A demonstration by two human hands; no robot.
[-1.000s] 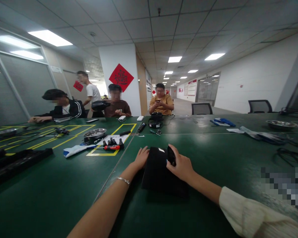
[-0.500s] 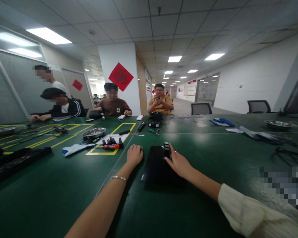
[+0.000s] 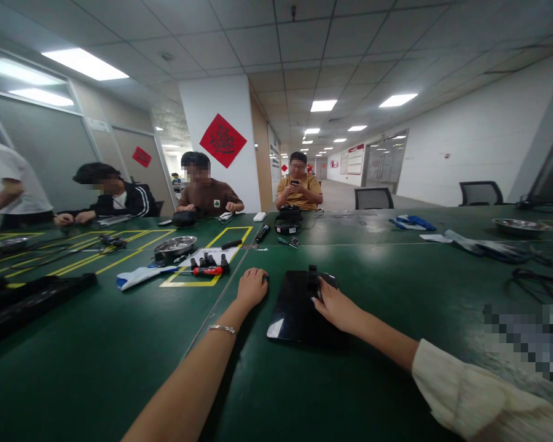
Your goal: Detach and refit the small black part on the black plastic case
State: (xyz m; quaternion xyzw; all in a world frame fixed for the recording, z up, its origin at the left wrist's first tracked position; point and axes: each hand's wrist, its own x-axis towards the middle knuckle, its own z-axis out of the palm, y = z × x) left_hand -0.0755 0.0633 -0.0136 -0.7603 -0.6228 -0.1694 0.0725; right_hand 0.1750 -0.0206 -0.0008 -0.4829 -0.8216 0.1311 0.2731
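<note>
A glossy black plate (image 3: 290, 313) lies on the green table in front of me, with light reflected at its near left corner. At its far part rises a short black post (image 3: 312, 278); together they look like a monitor stand base. My right hand (image 3: 334, 305) grips the post from the right, thumb on the near side. To the left of the plate, my left hand (image 3: 252, 286) rests on the table with its fingers curled. A small dark spot shows by its fingertips, but I cannot make out what it is.
Ahead on the left lie a red-handled screwdriver (image 3: 207, 271), several black sockets (image 3: 225, 263), a metal bowl (image 3: 175, 246) and a blue-white glove (image 3: 142, 276). A black tray (image 3: 37, 304) is far left. Cables (image 3: 534, 285) lie right. Several people sit across the table.
The black plate and my right hand have shifted slightly to the right, and more of the plate's far right edge shows. A person in white has moved to the far left.
</note>
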